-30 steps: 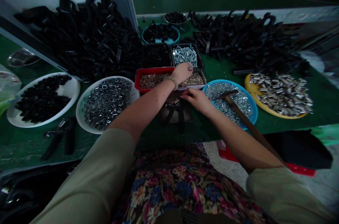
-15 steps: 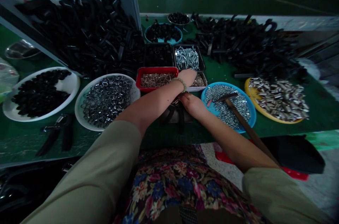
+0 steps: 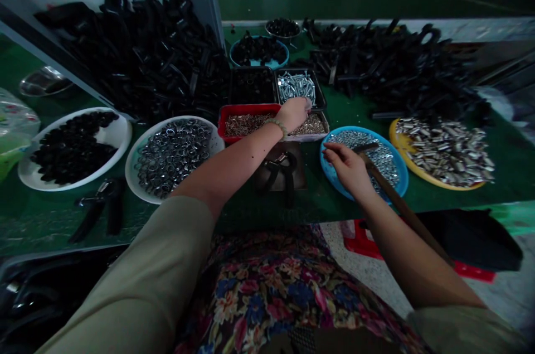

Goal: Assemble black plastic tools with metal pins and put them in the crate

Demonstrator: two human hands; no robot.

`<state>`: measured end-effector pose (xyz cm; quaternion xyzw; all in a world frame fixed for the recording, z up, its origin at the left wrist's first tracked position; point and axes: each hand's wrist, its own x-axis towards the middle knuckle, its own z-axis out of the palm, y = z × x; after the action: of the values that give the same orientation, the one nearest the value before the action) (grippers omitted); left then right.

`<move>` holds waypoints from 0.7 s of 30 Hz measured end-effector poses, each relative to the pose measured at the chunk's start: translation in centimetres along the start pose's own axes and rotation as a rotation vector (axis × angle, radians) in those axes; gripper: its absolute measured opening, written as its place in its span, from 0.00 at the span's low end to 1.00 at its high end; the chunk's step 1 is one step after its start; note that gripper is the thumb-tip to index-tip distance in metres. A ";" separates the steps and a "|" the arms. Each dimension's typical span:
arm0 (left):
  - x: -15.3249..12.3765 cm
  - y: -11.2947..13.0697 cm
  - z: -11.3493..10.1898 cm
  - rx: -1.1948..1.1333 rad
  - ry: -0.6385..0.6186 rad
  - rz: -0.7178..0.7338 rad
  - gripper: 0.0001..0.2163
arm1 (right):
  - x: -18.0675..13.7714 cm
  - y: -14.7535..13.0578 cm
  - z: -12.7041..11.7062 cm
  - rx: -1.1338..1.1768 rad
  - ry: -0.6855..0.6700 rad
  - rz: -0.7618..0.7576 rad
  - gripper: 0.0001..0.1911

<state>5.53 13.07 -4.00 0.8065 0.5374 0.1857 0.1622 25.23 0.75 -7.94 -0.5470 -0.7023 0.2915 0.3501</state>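
Dim workshop; green bench (image 3: 343,111) lined with parts, heaps of black handles left (image 3: 167,64) and right (image 3: 376,67) on the far side. Piece in work, a two-handled grip (image 3: 288,178), lies near centre on a dark plate (image 3: 300,178), bright coil at its far end, neither hand touching it. Left hand (image 3: 293,113) over the pale tray (image 3: 309,137) just beyond, fingers curled inward by the silver screws (image 3: 298,86); cannot tell if they hold anything. Right hand (image 3: 345,167) over the blue basin (image 3: 331,183), fingers loosely bent, thumb close to them; any small part between the tips too small to tell. Hammer (image 3: 387,189) rests across that basin.

Progress, judged: coil appears seated between the handles; fastening unconfirmed. A similar grip (image 3: 114,212) at near left looks further along, perhaps finished. Plenty of loose stock remains, so most assembly seems left.
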 end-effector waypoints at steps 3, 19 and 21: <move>0.2 0.1 0.1 -0.057 0.018 -0.025 0.12 | -1.8 0.9 -1.6 -0.073 -0.009 0.036 0.17; -17.9 0.2 0.6 -0.301 0.176 -0.063 0.04 | -4.3 1.0 -2.4 -0.009 -0.022 0.035 0.13; -18.7 0.0 1.8 -0.160 0.226 -0.075 0.05 | -4.4 0.9 -2.3 -0.022 -0.020 0.016 0.13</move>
<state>-0.25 -4.36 -7.95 0.7442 0.5656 0.3112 0.1715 28.32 -3.25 -8.04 -0.5537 -0.7043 0.2920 0.3349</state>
